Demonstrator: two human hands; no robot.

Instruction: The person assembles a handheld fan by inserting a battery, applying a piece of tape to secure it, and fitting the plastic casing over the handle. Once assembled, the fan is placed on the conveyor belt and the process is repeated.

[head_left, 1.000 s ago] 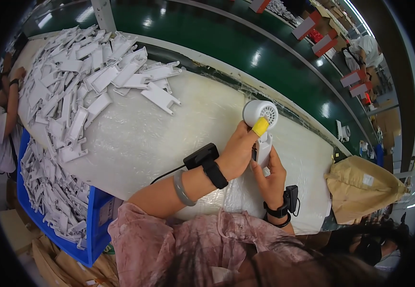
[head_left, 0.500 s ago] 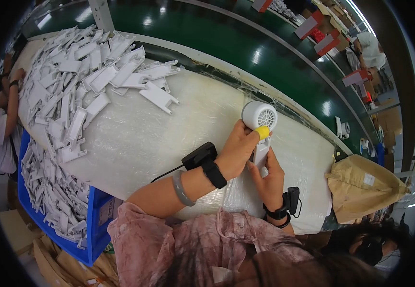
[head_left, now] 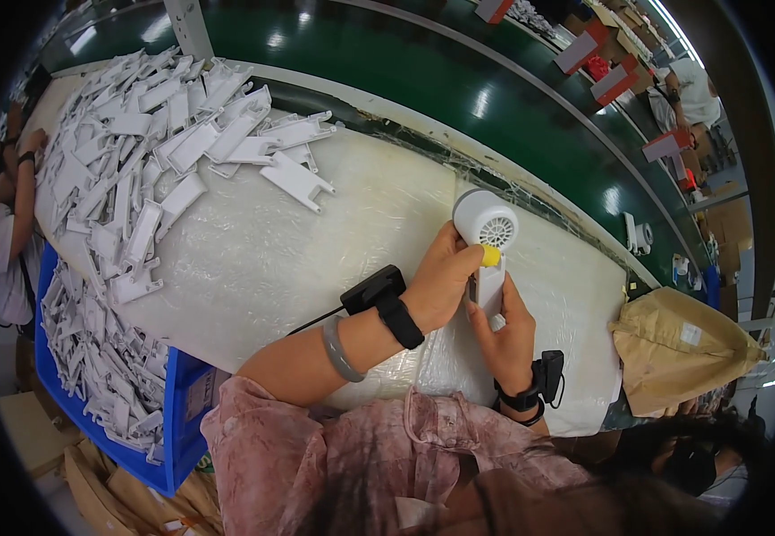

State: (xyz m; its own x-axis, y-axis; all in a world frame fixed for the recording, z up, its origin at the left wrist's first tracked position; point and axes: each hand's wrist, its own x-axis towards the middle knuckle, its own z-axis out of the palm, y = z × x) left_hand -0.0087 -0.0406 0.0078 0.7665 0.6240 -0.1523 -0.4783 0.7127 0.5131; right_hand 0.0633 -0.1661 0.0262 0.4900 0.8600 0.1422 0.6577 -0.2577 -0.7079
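A small white hair dryer (head_left: 484, 223) with a round grille stands upright over the white padded worktable (head_left: 316, 259). My right hand (head_left: 502, 330) grips its handle from below. My left hand (head_left: 446, 279) holds the handle's upper part, with a yellow finger cot on the thumb tip just under the dryer's head. Both wrists carry black strapped devices, and a grey band sits on my left forearm.
A heap of white plastic handle shells (head_left: 155, 152) covers the table's left part. A blue bin (head_left: 119, 393) with more shells stands at the lower left. A green conveyor belt (head_left: 459, 89) runs behind. A brown paper bag (head_left: 682, 344) lies right. Another person's arm (head_left: 21, 192) is at the left.
The dryer has shifted slightly in my hands; my left thumb has slid from the grille down to just under the head.
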